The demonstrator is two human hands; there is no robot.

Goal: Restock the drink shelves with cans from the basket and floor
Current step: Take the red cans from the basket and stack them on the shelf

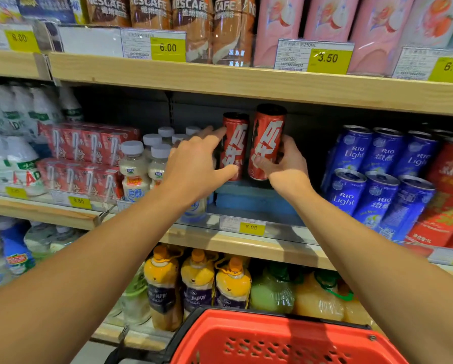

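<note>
Two tall red cans with white lettering stand upright side by side on a blue pad (249, 199) in the gap of the middle shelf (241, 245). My left hand (193, 164) wraps round the left can (235, 143), thumb low on its front and fingers reaching behind it. My right hand (285, 158) grips the right can (268, 137) round its lower half. The red basket (280, 340) sits at the bottom of the view, its inside mostly out of sight.
Small white-capped bottles (151, 158) and red carton packs (88, 158) crowd the shelf left of the cans. Stacked blue Rio Light cans (377, 179) stand to the right. Coffee bottles and pink cans fill the shelf above; juice bottles (196, 282) line the one below.
</note>
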